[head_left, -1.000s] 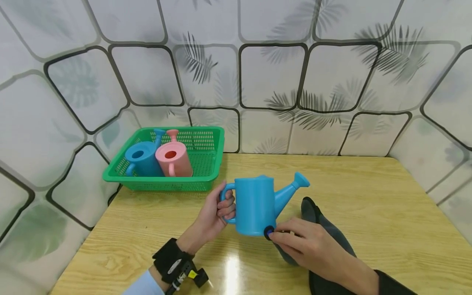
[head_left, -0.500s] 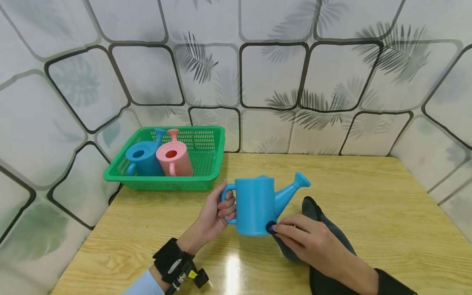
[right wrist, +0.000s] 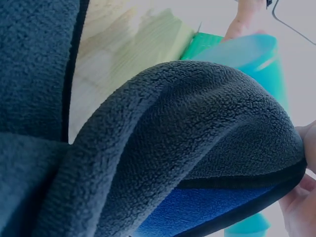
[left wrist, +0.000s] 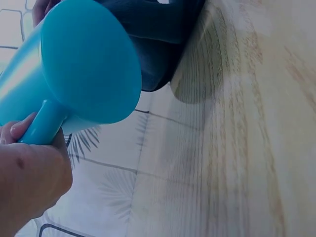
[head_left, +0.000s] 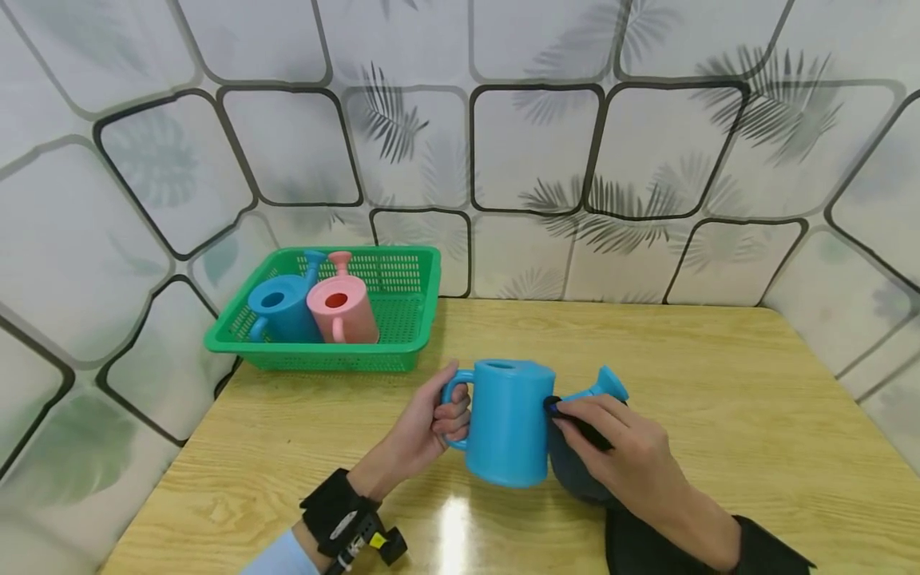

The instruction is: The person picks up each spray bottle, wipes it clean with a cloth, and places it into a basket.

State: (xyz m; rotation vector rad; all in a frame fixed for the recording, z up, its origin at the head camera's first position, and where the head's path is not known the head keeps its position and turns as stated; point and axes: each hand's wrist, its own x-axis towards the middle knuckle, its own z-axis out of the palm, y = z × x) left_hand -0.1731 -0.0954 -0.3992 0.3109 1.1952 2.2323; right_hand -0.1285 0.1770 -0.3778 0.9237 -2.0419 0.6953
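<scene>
A blue watering can (head_left: pixel 509 427) is held above the table, its top tilted toward me so the filling hole shows. My left hand (head_left: pixel 422 423) grips its handle with curled fingers. At the can's right side my right hand (head_left: pixel 640 459) pinches the edge of a dark grey cloth (head_left: pixel 575 471), beside the spout. That cloth (right wrist: pixel 197 123) hangs in folds in the right wrist view and shows a blue reverse side. The right hand partly covers the spout, whose flared head (head_left: pixel 611 383) stays visible. From the left wrist, the can's flat base (left wrist: pixel 91 64) is seen.
A green basket (head_left: pixel 323 349) stands at the table's back left. Inside it lean a second blue watering can (head_left: pixel 283 307) and a pink watering can (head_left: pixel 345 307). The wooden table (head_left: pixel 719 383) meets a patterned wall covering (head_left: pixel 532 152) behind and at both sides.
The can has tipped toward me and shifted a little right and down. My right hand has moved up its side with the cloth, from near the base to the spout.
</scene>
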